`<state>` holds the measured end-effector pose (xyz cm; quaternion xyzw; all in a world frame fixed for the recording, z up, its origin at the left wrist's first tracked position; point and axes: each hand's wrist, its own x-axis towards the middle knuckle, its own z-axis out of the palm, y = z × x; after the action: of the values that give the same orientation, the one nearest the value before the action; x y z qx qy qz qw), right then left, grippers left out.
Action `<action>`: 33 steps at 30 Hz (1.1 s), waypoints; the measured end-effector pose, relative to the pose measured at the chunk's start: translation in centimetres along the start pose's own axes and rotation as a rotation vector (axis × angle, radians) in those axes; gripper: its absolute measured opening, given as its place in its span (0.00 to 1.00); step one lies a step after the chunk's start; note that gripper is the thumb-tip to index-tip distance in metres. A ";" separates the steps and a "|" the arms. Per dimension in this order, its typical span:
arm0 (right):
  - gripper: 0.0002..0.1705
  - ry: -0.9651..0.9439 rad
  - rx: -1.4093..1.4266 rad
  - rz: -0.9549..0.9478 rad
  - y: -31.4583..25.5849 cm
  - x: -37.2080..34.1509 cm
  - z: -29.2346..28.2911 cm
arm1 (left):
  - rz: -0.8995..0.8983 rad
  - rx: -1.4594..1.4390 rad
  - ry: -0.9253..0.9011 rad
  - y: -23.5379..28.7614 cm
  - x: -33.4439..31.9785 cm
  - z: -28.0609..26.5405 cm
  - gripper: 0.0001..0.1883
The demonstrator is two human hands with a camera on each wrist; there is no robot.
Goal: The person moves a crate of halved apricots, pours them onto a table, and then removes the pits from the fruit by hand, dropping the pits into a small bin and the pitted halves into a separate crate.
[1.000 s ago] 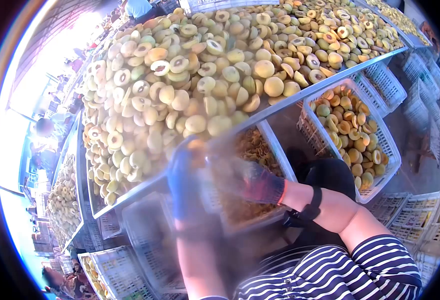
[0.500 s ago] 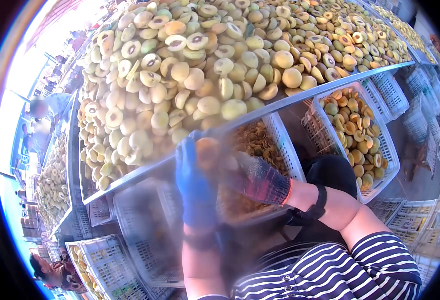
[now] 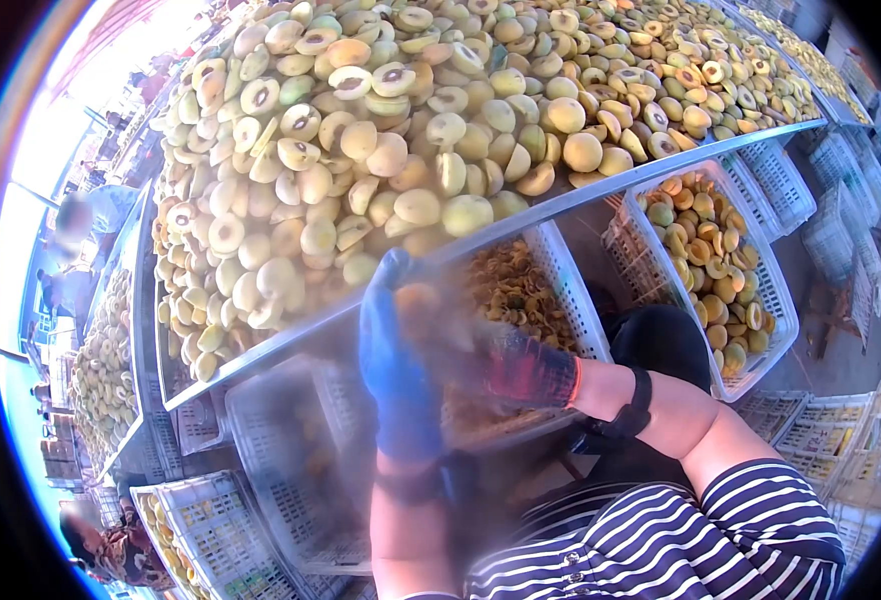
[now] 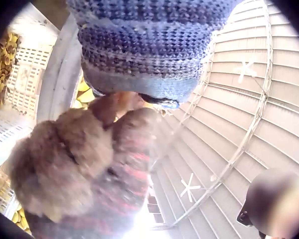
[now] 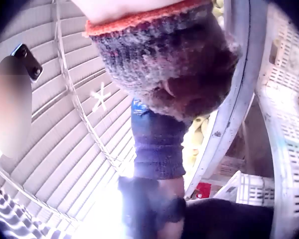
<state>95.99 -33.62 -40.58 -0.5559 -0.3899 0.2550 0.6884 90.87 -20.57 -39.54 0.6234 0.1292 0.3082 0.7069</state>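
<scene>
Fruit [image 3: 418, 300] of blurred orange-yellow, roundish with no clear long axis, lies between the hands, nearer the left hand [image 3: 391, 345] in its blue knit glove [image 3: 409, 425], whose fingers seem bent round it; the right hand [image 3: 523, 368] in a dark, red-streaked knit glove [image 3: 559, 378] sits at the fruit's lower right, fingers curled, though whether they hold anything I cannot tell
</scene>
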 end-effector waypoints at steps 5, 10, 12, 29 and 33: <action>0.23 -0.117 0.220 0.140 1.9 0.0 -0.5 | 0.038 -0.049 -0.008 -0.2 -0.4 0.6 0.26; 0.23 -0.174 0.129 0.151 -0.4 0.1 -1.8 | -0.009 -0.164 -0.066 0.6 -0.8 1.3 0.27; 0.23 -0.105 0.169 0.085 0.9 -0.2 -1.0 | -0.041 -0.144 -0.051 1.0 -1.0 2.0 0.27; 0.20 -0.163 -0.541 -0.143 7.2 -0.1 0.5 | 0.338 0.504 -0.118 -0.5 -0.9 0.7 0.23; 0.21 -0.237 -0.458 -0.314 6.5 -0.6 -0.5 | 0.095 0.338 -0.152 1.2 -1.2 0.8 0.24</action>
<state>96.64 -32.72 -47.04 -0.5958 -0.5962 0.1141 0.5258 90.12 -21.90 -38.47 0.7601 0.0957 0.2673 0.5845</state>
